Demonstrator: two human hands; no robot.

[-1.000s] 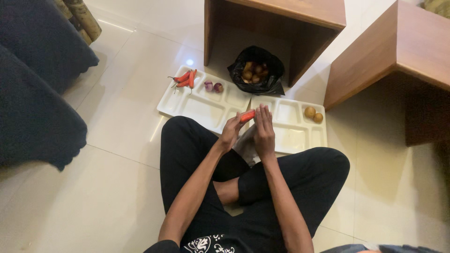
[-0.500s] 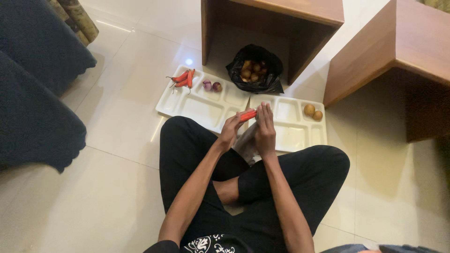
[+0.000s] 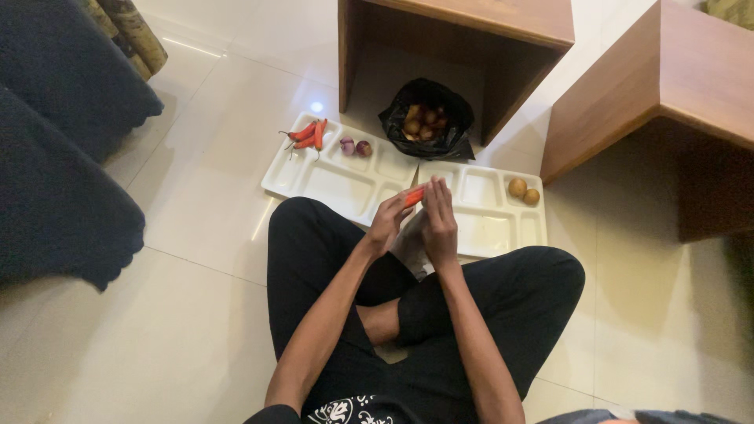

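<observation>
both forearms reach forward over the crossed legs; the left hand (image 3: 389,222) and right hand (image 3: 438,224) meet, fingers curled, both grasping a red chili (image 3: 414,195) between the fingertips. just beyond the grip two white compartment trays (image 3: 330,184) lie on the pale tiled floor (image 3: 196,204), with a black bag (image 3: 428,118) of small vegetables farther ahead under a wooden table (image 3: 471,31).

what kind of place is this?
Likely a home living room: glossy tiled floor, low wooden tables and dark upholstered seating. The person sits cross-legged, both hands on a red chilli over white compartment trays.
</observation>
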